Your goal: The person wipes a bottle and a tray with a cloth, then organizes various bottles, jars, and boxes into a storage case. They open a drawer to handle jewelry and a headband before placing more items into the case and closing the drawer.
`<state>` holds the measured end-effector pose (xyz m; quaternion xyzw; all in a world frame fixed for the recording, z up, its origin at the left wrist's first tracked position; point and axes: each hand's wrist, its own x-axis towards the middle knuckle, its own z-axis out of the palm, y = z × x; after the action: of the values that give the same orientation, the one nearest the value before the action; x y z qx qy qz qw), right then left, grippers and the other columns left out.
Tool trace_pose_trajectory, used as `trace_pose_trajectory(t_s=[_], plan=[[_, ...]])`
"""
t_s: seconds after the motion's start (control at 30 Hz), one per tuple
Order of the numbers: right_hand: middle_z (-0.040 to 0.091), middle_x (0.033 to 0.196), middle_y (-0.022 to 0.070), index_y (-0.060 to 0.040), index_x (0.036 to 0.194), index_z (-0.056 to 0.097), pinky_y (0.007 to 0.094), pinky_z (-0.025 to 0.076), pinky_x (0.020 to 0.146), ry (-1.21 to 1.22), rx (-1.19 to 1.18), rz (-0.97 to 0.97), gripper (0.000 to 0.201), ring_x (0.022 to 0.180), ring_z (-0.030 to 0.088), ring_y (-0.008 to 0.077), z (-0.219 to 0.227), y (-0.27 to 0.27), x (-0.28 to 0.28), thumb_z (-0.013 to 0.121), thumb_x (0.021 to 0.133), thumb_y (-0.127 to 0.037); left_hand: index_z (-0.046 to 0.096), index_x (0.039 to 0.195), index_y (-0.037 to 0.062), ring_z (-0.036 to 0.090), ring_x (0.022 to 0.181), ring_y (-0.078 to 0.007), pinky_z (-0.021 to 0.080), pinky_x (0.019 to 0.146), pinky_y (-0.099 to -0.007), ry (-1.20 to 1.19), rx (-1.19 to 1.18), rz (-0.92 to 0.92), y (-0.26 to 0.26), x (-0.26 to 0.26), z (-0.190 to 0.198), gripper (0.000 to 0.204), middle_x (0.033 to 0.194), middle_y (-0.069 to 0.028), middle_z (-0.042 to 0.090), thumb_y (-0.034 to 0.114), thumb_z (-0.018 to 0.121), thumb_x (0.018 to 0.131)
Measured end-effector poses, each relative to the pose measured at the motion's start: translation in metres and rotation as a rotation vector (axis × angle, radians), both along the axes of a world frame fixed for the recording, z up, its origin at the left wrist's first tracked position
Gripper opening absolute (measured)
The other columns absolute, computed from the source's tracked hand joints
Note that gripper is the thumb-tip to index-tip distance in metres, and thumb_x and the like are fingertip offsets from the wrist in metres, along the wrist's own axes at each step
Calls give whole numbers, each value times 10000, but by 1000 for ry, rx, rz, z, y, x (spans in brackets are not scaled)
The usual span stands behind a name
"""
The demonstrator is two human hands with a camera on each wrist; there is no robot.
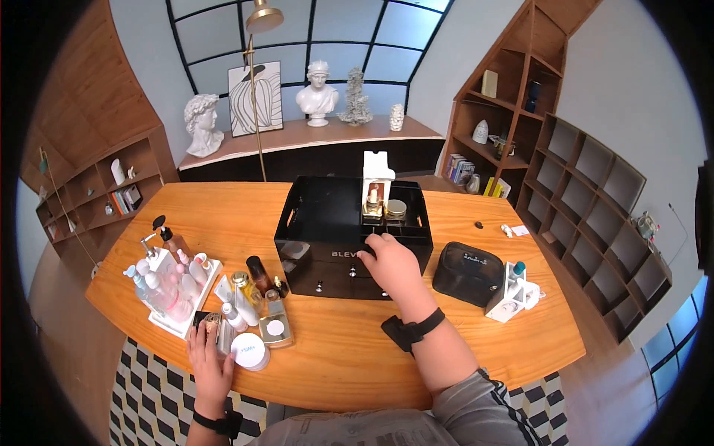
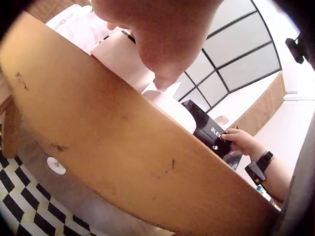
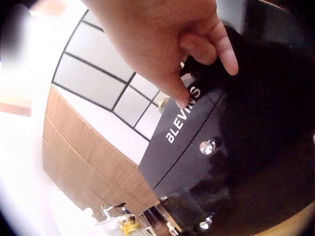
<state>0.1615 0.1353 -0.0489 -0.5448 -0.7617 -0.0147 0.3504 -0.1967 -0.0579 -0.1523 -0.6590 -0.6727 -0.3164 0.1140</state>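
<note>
My right hand (image 1: 394,267) is at the upper front edge of a black lettered box (image 1: 312,260). In the right wrist view the thumb of that hand (image 3: 167,44) lies against the lettered front (image 3: 182,132), other fingers bent over the edge. Inside the box stand a white carton (image 1: 378,169) with a gold-based bottle (image 1: 373,205) and a round-lidded jar (image 1: 396,208). My left hand (image 1: 210,364) rests, fingers extended, on a small case (image 1: 223,336), its thumb beside a white-lidded jar (image 1: 250,351). What lies under the left palm is hidden.
Left on the table are a white tray (image 1: 175,325) of pink bottles, a brown bottle (image 1: 259,275) and a gold-capped bottle (image 1: 244,286). On the right stand a black mesh pouch (image 1: 468,275) and a white holder (image 1: 507,301). Small items (image 1: 515,231) lie behind them.
</note>
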Motion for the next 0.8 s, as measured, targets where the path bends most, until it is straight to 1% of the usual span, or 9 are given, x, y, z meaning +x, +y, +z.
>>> trace_pose_trajectory(t_s=[0.07, 0.17, 0.2, 0.3, 0.37, 0.43, 0.5, 0.6, 0.8], plan=[[616, 922, 122, -74, 990, 626, 426, 533, 709, 22, -7, -17, 235, 843, 643, 342, -2, 0, -2, 683, 870, -268, 503, 1309, 27, 319, 1397, -433, 222, 1134, -578, 23, 36, 0, -11, 7, 2, 578, 1464, -206, 417, 115, 691, 769], [609, 937, 132, -74, 987, 615, 418, 551, 669, 27, 62, -21, 204, 782, 652, 344, -6, -2, -3, 670, 869, -231, 519, 1267, 22, 367, 1363, -432, 254, 1110, -575, 99, 78, -170, -21, 13, 6, 529, 1393, -197, 479, 98, 681, 769], [608, 939, 131, -76, 988, 615, 417, 551, 668, 35, 71, -23, 202, 779, 652, 342, -7, -2, -3, 670, 870, -230, 591, 1156, 32, 523, 1220, -391, 383, 1022, -518, 113, 160, -241, -17, 29, 22, 391, 1206, -164, 604, 101, 679, 781], [605, 946, 128, -80, 997, 618, 416, 552, 666, 49, 96, -21, 198, 774, 654, 338, -9, -2, -4, 667, 870, -224, 648, 1054, 50, 626, 1040, -333, 479, 893, -442, -97, -60, -658, 10, 54, 51, 269, 1034, -118, 670, 92, 675, 789], [605, 952, 128, -83, 1011, 622, 414, 552, 666, 48, 110, -19, 197, 776, 654, 338, -9, -4, -4, 665, 870, -214, 676, 1007, 56, 651, 925, -289, 513, 815, -378, -153, -231, -822, 34, 74, 56, 193, 946, -93, 683, 114, 680, 823], [606, 961, 128, -87, 1037, 626, 418, 552, 673, 51, 115, 9, 206, 784, 654, 342, -10, -4, -1, 662, 868, -200, 674, 1041, 53, 649, 922, -236, 508, 831, -343, -319, -491, -869, 47, 108, 65, 177, 976, -93, 684, 154, 659, 896], [606, 967, 129, -92, 1062, 629, 422, 551, 678, 54, 115, 39, 219, 792, 652, 348, -10, -4, 3, 658, 867, -187, 655, 1124, 45, 641, 938, -159, 502, 827, -307, -580, -766, -1080, 75, 131, 36, 226, 983, -53, 685, 210, 611, 976], [606, 963, 133, -100, 1094, 628, 430, 546, 684, 58, 107, 83, 242, 805, 647, 360, -8, -5, 7, 655, 865, -173, 630, 1155, 47, 611, 929, -106, 492, 825, -284, -1055, -1214, -1135, 113, 162, -9, 235, 990, -18, 669, 218, 564, 1009], [596, 949, 137, -111, 1112, 626, 434, 533, 685, 48, 34, 101, 250, 805, 638, 370, -2, -6, 8, 650, 876, -193, 619, 1126, 73, 588, 845, -108, 477, 759, -246, -1301, -1348, -1108, 133, 183, -52, 212, 961, -12, 632, 229, 532, 1012]])
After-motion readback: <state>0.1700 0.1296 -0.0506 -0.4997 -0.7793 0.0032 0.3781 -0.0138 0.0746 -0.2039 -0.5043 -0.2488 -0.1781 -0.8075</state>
